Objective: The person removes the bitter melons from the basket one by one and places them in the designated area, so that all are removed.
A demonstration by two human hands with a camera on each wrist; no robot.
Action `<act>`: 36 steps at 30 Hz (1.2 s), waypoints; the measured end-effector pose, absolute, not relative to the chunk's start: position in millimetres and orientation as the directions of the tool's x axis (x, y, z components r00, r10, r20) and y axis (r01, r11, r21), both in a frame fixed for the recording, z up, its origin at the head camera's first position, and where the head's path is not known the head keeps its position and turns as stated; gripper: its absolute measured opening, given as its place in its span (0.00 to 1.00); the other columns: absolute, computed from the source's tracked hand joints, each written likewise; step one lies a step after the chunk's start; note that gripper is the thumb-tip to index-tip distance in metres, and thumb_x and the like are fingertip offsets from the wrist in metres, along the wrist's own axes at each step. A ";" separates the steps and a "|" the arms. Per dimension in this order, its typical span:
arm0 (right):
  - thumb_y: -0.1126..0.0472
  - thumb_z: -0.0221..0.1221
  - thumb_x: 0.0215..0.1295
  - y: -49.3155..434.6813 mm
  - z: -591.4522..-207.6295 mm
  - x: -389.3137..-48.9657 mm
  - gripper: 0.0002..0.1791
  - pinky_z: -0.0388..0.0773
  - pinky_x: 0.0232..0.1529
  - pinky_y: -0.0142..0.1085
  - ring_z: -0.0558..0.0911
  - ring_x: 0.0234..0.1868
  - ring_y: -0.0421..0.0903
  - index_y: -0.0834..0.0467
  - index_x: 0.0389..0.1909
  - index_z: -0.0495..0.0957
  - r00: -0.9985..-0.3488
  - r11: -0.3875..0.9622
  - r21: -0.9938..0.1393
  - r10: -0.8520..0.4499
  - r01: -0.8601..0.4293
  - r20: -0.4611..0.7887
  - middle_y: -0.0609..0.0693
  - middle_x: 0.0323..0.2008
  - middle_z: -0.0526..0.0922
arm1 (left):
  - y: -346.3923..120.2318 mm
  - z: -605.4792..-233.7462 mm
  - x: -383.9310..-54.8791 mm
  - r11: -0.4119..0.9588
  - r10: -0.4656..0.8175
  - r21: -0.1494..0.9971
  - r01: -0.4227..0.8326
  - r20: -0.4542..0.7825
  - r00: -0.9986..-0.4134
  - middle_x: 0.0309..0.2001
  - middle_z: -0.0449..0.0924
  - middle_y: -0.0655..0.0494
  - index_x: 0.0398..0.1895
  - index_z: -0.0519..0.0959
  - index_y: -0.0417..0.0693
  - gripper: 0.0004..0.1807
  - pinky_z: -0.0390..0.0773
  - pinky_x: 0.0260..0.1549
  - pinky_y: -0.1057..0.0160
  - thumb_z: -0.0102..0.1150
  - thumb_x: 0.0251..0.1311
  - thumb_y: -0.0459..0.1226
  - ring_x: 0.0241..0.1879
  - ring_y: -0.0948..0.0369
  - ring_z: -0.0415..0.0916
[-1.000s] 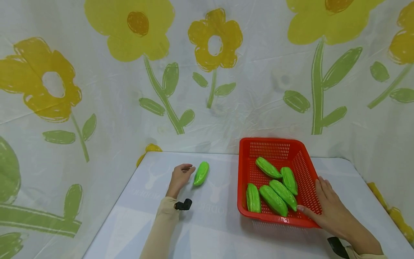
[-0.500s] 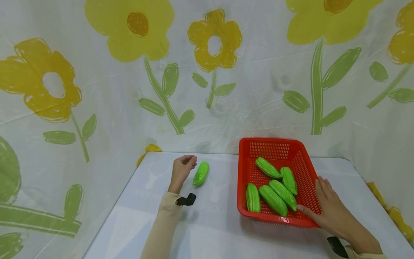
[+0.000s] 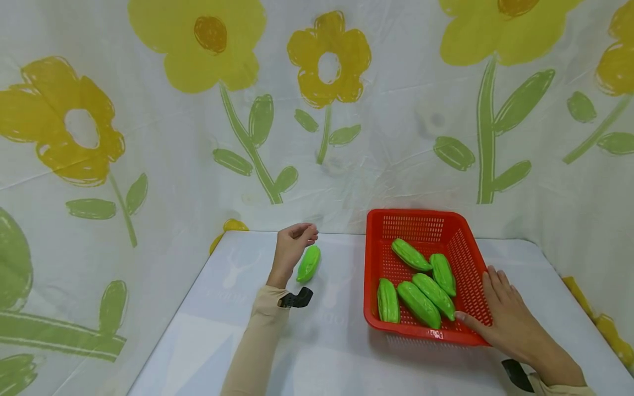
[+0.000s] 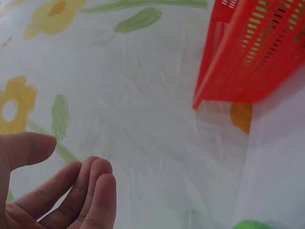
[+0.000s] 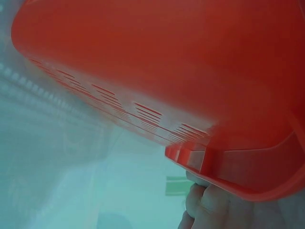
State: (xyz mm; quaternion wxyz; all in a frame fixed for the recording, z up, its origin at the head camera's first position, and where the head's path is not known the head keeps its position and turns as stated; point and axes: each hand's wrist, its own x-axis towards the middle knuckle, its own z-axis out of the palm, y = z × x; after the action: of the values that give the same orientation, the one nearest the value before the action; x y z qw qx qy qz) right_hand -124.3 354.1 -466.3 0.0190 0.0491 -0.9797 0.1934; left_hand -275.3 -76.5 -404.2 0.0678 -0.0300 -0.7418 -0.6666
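Your left hand (image 3: 289, 250) has shifted forward and to the right since the earlier frames, from beside the lone green gourd (image 3: 309, 264) to just beyond its far end; the gourd, your right hand (image 3: 512, 324) and the red basket (image 3: 421, 332) sit where they were.

That gourd lies by itself on the bench (image 3: 337, 355), well apart from the basket on its left side. Its narrow tip points roughly back toward you, so its length would suit a grip across the middle. Your left fingers are bent loosely, with the thumb standing clear of them, and the left wrist view shows nothing between them.

Your right fingers are laid nearly straight along the outside of the basket's right wall, while the thumb reaches over the rim at the near corner. They rest against it rather than wrap tightly, which I'd judge is to keep the basket from sliding. Inside, five gourds (image 3: 418, 304) lie on the basket floor: four nearer your side, one farther back. The loose, uneven lie suggests they were simply put in without being lined up.
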 end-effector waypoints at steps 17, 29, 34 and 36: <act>0.28 0.57 0.64 353.6 -467.0 -124.5 0.69 0.34 0.75 0.75 0.30 0.80 0.74 0.75 0.79 0.32 -0.995 0.924 -0.369 -0.087 -0.097 0.043 0.77 0.79 0.34 | -24.5 -369.1 -270.1 0.044 0.085 0.977 0.208 0.204 -0.975 0.45 0.88 0.36 0.52 0.84 0.33 0.16 0.88 0.47 0.62 0.64 0.70 0.37 0.38 0.57 0.88; 0.29 0.59 0.63 354.6 -465.4 -124.6 0.70 0.36 0.75 0.76 0.30 0.80 0.74 0.75 0.79 0.32 -0.996 0.923 -0.373 -0.088 -0.093 0.031 0.78 0.79 0.34 | 22.2 -360.6 -266.0 0.063 0.198 0.979 0.196 0.180 -0.964 0.46 0.87 0.33 0.52 0.84 0.32 0.15 0.89 0.46 0.59 0.63 0.70 0.37 0.40 0.48 0.88; 0.27 0.59 0.62 355.8 -468.2 -125.2 0.71 0.36 0.74 0.76 0.30 0.80 0.74 0.74 0.79 0.32 -0.996 0.922 -0.377 -0.087 -0.093 0.034 0.78 0.79 0.35 | 41.3 -366.7 -266.1 0.093 0.256 0.979 0.184 0.155 -0.954 0.45 0.88 0.34 0.51 0.84 0.32 0.15 0.89 0.45 0.60 0.64 0.70 0.37 0.43 0.46 0.88; 0.27 0.58 0.62 355.9 -468.6 -125.8 0.71 0.37 0.74 0.76 0.30 0.80 0.74 0.74 0.79 0.32 -0.996 0.921 -0.378 -0.085 -0.091 0.032 0.78 0.79 0.35 | 48.3 -369.8 -267.1 0.103 0.274 0.980 0.172 0.138 -0.952 0.44 0.88 0.34 0.50 0.85 0.33 0.15 0.89 0.44 0.62 0.64 0.70 0.38 0.42 0.47 0.89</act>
State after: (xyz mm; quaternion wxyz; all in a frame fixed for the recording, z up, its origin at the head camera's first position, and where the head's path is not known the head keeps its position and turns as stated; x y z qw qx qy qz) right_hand -125.8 355.9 -468.6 0.0075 0.0449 -0.9801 0.1934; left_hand -267.1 48.3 -369.8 -0.0391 -0.1504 -0.7416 -0.6526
